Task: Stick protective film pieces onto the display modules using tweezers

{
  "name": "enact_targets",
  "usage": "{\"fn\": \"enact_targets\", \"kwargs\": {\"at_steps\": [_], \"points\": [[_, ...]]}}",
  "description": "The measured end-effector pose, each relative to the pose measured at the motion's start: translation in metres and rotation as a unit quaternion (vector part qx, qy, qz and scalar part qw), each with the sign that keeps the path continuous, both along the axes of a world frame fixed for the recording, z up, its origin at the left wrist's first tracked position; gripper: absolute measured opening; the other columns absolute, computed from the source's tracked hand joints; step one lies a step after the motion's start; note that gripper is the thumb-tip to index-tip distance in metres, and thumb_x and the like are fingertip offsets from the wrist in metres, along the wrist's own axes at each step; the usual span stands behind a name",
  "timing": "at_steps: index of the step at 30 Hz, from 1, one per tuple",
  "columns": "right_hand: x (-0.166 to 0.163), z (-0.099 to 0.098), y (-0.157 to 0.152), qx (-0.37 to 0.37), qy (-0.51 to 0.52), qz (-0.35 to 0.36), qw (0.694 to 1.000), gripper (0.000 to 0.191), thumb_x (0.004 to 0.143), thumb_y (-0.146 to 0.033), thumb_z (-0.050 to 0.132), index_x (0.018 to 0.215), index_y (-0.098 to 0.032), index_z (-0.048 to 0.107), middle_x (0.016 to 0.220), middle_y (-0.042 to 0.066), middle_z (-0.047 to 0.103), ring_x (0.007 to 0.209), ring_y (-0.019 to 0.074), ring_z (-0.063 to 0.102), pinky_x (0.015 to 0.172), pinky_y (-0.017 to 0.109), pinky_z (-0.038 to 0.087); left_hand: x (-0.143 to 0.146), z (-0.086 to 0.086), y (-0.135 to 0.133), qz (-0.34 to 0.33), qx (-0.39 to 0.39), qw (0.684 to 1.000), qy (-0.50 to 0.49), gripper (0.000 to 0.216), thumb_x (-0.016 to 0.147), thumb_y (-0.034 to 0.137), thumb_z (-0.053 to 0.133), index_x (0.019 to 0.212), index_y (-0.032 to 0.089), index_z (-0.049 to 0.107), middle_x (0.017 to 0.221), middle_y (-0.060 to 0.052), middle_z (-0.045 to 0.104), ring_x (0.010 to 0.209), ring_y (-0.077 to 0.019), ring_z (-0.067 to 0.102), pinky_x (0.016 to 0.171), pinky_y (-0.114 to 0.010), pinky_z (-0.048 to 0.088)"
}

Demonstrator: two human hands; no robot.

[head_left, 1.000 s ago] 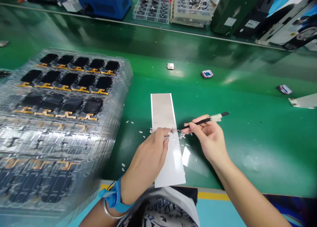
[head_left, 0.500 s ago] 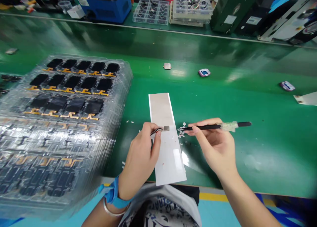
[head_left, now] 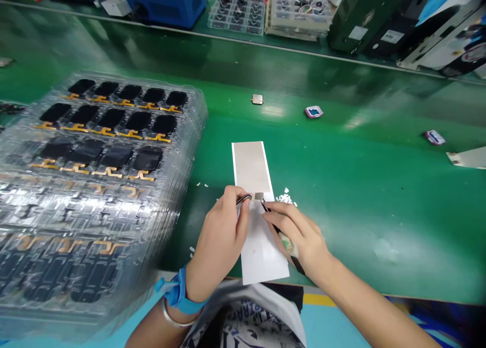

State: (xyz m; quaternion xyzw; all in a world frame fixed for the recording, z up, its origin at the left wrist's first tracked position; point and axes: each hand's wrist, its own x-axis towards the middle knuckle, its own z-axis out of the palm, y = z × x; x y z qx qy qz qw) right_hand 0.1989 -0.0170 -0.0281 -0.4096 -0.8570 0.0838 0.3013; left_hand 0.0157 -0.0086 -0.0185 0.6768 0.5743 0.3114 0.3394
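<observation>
A thin dark tool [head_left: 243, 199] is gripped by the fingers of the left hand [head_left: 224, 231], a black wrapped tool [head_left: 287, 243] by those of the right hand [head_left: 301, 234]. Both tips are held at a small grey piece [head_left: 259, 196] over the pale strip [head_left: 262, 264] on the green surface [head_left: 360, 196]. Fine work at the piece's edge appears in hand; steady tips and light pressure seem called for next.
</observation>
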Motion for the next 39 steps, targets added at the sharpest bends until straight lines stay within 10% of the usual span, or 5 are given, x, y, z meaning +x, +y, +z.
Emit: {"fn": "enact_targets", "kwargs": {"at_steps": [6,12,25,33,39], "points": [[0.0,-0.004,0.003,-0.027,0.133,-0.088,0.987,0.022,0.087,-0.007,0.057,0.103,-0.023,0.06,0.101,0.007,0.068,0.093,0.0198,0.069,0.078,0.034,0.061,0.0,-0.001,-0.001,-0.01,0.015,1.0,0.0,0.004,0.101,0.021,0.042,0.104,0.022,0.042,0.105,-0.006,0.063,0.098,-0.0223,0.063,0.077,-0.035,0.047],[0.006,-0.003,0.024,-0.241,0.355,-0.221,0.876,0.011,0.085,-0.029,0.068,0.087,-0.02,0.062,0.085,0.004,0.068,0.073,0.0177,0.073,0.068,0.029,0.064,0.005,-0.001,0.0,-0.064,0.038,0.997,-0.002,0.008,0.101,0.018,0.04,0.107,0.022,0.044,0.107,-0.006,0.064,0.101,-0.0223,0.062,0.081,-0.036,0.049],[0.006,0.004,0.034,-0.404,0.506,-0.166,0.744,0.03,0.073,-0.036,0.08,0.083,-0.019,0.058,0.069,0.003,0.073,0.058,0.0144,0.069,0.059,0.026,0.06,0.007,0.002,0.004,-0.101,0.022,0.993,0.055,0.01,0.1,0.015,0.039,0.107,0.02,0.045,0.11,-0.009,0.064,0.104,-0.0251,0.061,0.08,-0.039,0.052],[0.009,0.018,0.023,-0.311,0.541,-0.173,0.761,0.022,0.079,-0.031,0.076,0.084,-0.022,0.056,0.077,0.001,0.074,0.061,0.0156,0.071,0.061,0.029,0.061,0.006,0.003,-0.001,-0.036,-0.027,0.994,-0.095,0.004,0.1,0.026,0.046,0.102,0.023,0.047,0.099,-0.004,0.066,0.09,-0.019,0.063,0.076,-0.032,0.049],[-0.013,0.032,-0.008,-0.203,0.566,-0.181,0.778,0.01,0.089,-0.019,0.065,0.092,-0.025,0.057,0.084,0.0,0.068,0.083,0.0194,0.074,0.071,0.032,0.064,0.016,0.02,-0.011,-0.027,-0.196,0.894,-0.402,0.007,0.104,0.032,0.038,0.104,0.026,0.038,0.076,0.003,0.062,0.052,-0.0081,0.046,0.053,-0.021,0.037]]}}
